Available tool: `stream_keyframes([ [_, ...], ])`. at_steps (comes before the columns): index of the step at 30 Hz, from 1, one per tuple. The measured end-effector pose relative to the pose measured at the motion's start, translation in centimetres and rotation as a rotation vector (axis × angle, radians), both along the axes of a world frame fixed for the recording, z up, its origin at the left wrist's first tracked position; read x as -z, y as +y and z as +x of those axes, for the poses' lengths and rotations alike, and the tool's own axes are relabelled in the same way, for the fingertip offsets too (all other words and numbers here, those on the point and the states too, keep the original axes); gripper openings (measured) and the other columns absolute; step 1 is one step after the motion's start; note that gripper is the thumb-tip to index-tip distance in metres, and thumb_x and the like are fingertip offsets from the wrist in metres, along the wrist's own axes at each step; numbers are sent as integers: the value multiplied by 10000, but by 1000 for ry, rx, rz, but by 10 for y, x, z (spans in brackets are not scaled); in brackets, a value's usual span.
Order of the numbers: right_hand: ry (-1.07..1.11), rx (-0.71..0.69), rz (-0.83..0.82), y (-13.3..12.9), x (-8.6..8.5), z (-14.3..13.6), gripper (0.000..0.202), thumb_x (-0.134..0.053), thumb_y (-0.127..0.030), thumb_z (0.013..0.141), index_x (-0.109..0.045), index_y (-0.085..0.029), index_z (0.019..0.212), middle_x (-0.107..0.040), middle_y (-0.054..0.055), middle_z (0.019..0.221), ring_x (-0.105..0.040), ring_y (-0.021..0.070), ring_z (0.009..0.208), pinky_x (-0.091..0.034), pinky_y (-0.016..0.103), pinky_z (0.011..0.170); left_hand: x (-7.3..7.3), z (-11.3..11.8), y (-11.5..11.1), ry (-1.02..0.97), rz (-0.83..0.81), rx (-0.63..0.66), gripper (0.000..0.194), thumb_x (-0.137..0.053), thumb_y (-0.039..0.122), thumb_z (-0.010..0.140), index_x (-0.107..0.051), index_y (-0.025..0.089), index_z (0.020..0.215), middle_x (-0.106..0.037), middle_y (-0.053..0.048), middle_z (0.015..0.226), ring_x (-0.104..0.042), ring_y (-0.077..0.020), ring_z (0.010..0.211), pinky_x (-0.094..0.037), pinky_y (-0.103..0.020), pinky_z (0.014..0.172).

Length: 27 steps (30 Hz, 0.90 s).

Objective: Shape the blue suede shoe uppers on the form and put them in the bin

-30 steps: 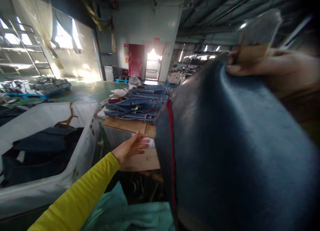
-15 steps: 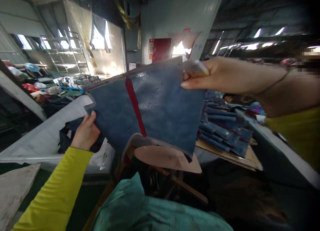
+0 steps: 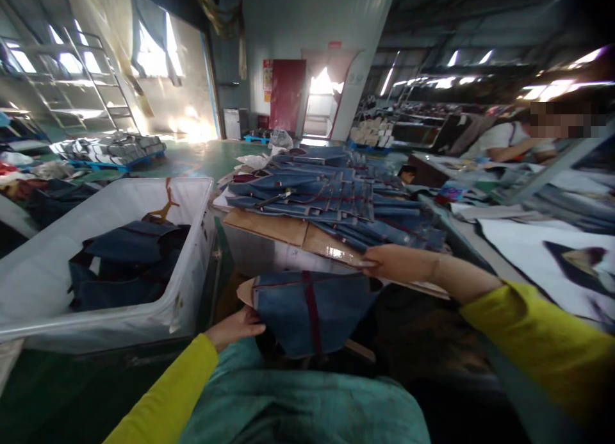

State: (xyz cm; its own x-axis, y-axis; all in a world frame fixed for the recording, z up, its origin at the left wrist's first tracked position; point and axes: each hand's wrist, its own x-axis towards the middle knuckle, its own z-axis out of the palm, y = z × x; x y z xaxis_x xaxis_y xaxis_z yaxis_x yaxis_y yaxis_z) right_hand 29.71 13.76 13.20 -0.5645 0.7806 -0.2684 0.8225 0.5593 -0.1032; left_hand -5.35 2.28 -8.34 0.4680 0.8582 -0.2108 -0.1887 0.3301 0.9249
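A blue denim-look fabric piece (image 3: 286, 306) with a dark red stripe lies draped over a pale rounded board (image 3: 245, 292), in front of my lap. Only the board's left tip shows beside the fabric. My left hand (image 3: 237, 327) grips the piece's left edge, thumb on the front face. Just above its upper right corner is my right hand (image 3: 401, 263), fingers pinched together. What is between those fingertips is too small to make out. Teal cloth (image 3: 307, 405) covers my lap just below the piece.
Stacked blue pieces (image 3: 307, 188) with red trim lie on cardboard (image 3: 269, 227) ahead. At left, a white tub (image 3: 192, 252) holds more blue pieces (image 3: 129, 258). A co-worker (image 3: 509, 139) sits at the far right, beyond a table with white sheets (image 3: 533, 245).
The fabric piece has come down from in front of my face onto the board. Both hands have lowered, the left moving rightward too. The view has shifted, showing more of the stack and the tub.
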Motion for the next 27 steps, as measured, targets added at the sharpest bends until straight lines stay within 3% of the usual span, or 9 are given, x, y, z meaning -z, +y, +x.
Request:
stream_keyframes([
  [2, 16, 45, -48, -12, 49, 27, 184, -515, -194, 772, -691, -152, 809, -695, 76, 802, -648, 185, 712, -474, 242, 635, 4, -2, 7, 68, 40, 34, 657, -779, 249, 622, -529, 158, 1222, -551, -136, 1275, -493, -287, 1193, -280, -462, 1069],
  [4, 109, 82, -56, -28, 96, 46, 275, -472, -198, 797, -674, -179, 982, -690, 76, 965, -651, 195, 858, -496, 266, 759, -3, -15, 18, 234, 64, -144, 522, -760, 223, 605, -609, 145, 1099, -628, -124, 1159, -546, -300, 1120, -316, -472, 1039],
  [7, 565, 201, 9, -50, 153, 55, 325, -431, -252, 824, -651, -199, 1057, -653, 80, 1084, -615, 204, 1004, -471, 332, 910, -34, -31, 34, 480, 166, -557, 334, -668, 254, 686, -636, 183, 1010, -662, -76, 1041, -574, -274, 1055, -340, -462, 1017],
  [8, 689, 265, 55, -56, 167, 55, 327, -440, -266, 817, -649, -201, 1060, -645, 79, 1100, -607, 208, 1022, -463, 353, 934, -47, -28, 38, 556, 250, -625, 288, -626, 270, 729, -633, 197, 1007, -654, -66, 1033, -574, -259, 1043, -349, -450, 1009],
  [10, 864, 409, 160, -65, 190, 49, 331, -469, -290, 796, -645, -202, 1062, -635, 78, 1119, -598, 216, 1042, -450, 387, 963, -73, -4, 42, 700, 505, -574, 242, -536, 279, 813, -625, 215, 1028, -629, -61, 1058, -562, -230, 1036, -372, -418, 989],
  [14, 1096, 617, 290, -81, 212, 34, 313, -495, -360, 812, -647, -193, 1028, -631, 92, 1113, -588, 226, 1053, -442, 422, 975, -103, 93, 35, 917, 1004, -160, 304, -432, 208, 887, -571, 225, 1156, -577, -68, 1160, -509, -204, 1089, -389, -372, 970],
  [18, 1188, 653, 295, -98, 217, 28, 314, -480, -383, 855, -629, -203, 1065, -606, 99, 1155, -568, 219, 1088, -450, 421, 968, -102, 172, 31, 1109, 1192, 14, 366, -404, 167, 900, -485, 193, 1256, -554, -78, 1203, -488, -217, 1081, -414, -371, 908],
  [21, 1166, 610, 288, -106, 217, 31, 318, -495, -351, 853, -620, -212, 1110, -595, 91, 1185, -548, 221, 1127, -428, 425, 996, -91, 194, 32, 1218, 1257, 42, 396, -369, 148, 908, -440, 174, 1297, -541, -84, 1232, -480, -225, 1080, -409, -384, 896],
  [27, 1156, 577, 260, -106, 221, 32, 333, -466, -284, 860, -602, -224, 1157, -563, 82, 1238, -497, 209, 1195, -376, 425, 1045, -69, 192, 27, 1309, 1338, 57, 511, -361, 104, 890, -318, 200, 1390, -463, -80, 1353, -423, -226, 1175, -364, -406, 955],
])
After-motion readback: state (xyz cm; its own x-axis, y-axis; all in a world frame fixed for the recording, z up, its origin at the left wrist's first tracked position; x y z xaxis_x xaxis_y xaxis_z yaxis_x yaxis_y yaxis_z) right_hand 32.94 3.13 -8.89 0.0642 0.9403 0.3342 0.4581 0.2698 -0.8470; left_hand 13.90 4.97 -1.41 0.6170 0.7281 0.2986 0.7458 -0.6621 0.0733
